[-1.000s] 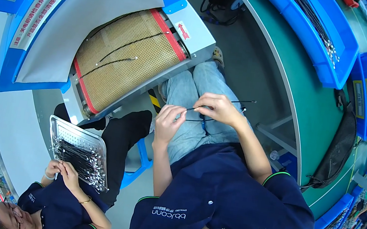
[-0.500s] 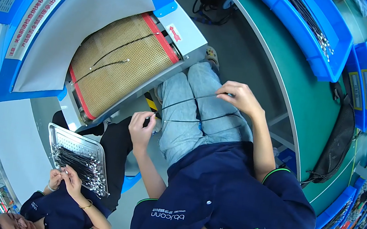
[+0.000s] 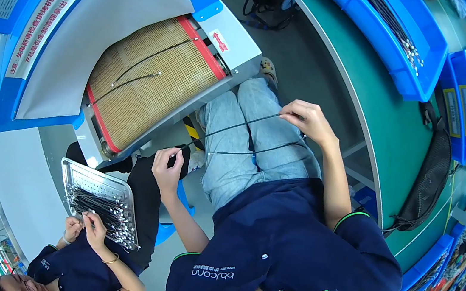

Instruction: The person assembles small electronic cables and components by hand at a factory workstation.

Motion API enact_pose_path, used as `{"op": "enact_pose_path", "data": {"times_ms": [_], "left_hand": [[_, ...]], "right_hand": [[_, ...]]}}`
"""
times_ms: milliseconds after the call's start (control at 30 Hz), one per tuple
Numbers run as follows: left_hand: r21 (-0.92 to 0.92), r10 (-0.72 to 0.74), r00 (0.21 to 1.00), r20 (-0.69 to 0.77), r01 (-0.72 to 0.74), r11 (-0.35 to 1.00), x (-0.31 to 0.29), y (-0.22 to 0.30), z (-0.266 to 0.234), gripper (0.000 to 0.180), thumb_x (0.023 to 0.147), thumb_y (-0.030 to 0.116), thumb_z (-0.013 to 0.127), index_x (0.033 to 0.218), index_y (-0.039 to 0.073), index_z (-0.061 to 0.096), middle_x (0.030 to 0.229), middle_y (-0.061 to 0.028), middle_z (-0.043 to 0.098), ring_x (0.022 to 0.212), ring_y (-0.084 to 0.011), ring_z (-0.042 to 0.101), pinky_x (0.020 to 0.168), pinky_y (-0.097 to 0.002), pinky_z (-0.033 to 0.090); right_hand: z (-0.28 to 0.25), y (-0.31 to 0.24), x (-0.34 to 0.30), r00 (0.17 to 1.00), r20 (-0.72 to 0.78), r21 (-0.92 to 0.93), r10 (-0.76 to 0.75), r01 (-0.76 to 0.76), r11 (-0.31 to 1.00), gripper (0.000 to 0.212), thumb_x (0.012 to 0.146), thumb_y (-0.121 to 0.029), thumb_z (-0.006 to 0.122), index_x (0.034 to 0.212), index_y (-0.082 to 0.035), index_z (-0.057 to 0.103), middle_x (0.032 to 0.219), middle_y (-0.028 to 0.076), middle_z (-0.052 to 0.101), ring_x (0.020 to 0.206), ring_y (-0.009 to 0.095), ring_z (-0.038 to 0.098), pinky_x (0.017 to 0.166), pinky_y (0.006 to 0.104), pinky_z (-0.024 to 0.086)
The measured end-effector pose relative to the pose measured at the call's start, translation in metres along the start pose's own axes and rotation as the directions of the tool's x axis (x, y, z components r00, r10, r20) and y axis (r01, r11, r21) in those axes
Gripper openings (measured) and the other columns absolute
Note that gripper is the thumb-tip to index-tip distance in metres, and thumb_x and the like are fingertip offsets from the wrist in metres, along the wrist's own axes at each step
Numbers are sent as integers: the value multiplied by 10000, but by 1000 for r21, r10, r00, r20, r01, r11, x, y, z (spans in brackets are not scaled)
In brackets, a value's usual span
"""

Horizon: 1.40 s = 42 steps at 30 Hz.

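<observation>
My left grip [image 3: 166, 167] and right grip [image 3: 309, 121] pinch one black cable [image 3: 246, 123], stretched over my jeans [image 3: 221, 175]; its tips are hidden there. A second cable [image 3: 232, 154] lies below it. A hood [image 3: 113, 19] hides part of the belt [image 3: 150, 97]; the lower edge cuts off a co-worker [image 3: 78, 273].
</observation>
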<state>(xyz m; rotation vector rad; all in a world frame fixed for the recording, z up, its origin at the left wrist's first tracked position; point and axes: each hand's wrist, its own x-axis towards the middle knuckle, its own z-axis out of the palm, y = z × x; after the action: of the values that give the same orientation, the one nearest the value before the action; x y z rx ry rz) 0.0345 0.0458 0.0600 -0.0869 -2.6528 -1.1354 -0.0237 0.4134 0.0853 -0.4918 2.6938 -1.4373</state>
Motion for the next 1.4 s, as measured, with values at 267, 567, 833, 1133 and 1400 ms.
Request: {"op": "enact_pose_path", "data": {"times_ms": [267,567,833,1133,1400], "left_hand": [[-33,3,1000,-27,-4,999,-2,-3,-5,115,724,-32,691,819,5,638,782,-80,642,695,-180,587,658,-280,475],[-11,-25,1000,-13,24,1000,-2,-11,-15,124,712,-47,691,810,10,643,793,-85,652,729,-214,613,663,-296,497],[56,9,1000,-21,-8,998,48,-44,-62,72,753,5,676,813,23,639,772,-82,629,693,-198,595,653,-301,487],[138,80,992,-100,-65,988,125,-103,-142,98,801,80,677,843,3,634,919,-112,626,865,-243,605,788,-317,480],[106,-101,991,-83,110,988,154,-137,-157,138,824,148,681,914,46,654,1119,-123,568,1073,-264,538,918,-344,442]], "right_hand": [[-3,-6,-2,998,59,94,22,-27,995,90,808,-137,693,825,-51,673,728,49,611,646,168,588,537,277,449],[1,-13,-2,995,80,121,-55,45,992,84,798,-124,698,825,-47,677,720,54,607,646,180,595,533,292,462],[32,-48,40,990,21,2,-138,138,990,97,800,-136,690,822,-53,644,747,56,594,709,209,580,614,321,474],[106,-96,143,971,-93,-127,-222,210,970,138,758,-163,694,829,-81,609,882,53,585,934,243,534,832,362,443],[126,-116,178,950,-164,-222,-266,227,948,209,732,-146,715,916,-85,638,987,71,574,1013,269,519,922,383,403]]}}
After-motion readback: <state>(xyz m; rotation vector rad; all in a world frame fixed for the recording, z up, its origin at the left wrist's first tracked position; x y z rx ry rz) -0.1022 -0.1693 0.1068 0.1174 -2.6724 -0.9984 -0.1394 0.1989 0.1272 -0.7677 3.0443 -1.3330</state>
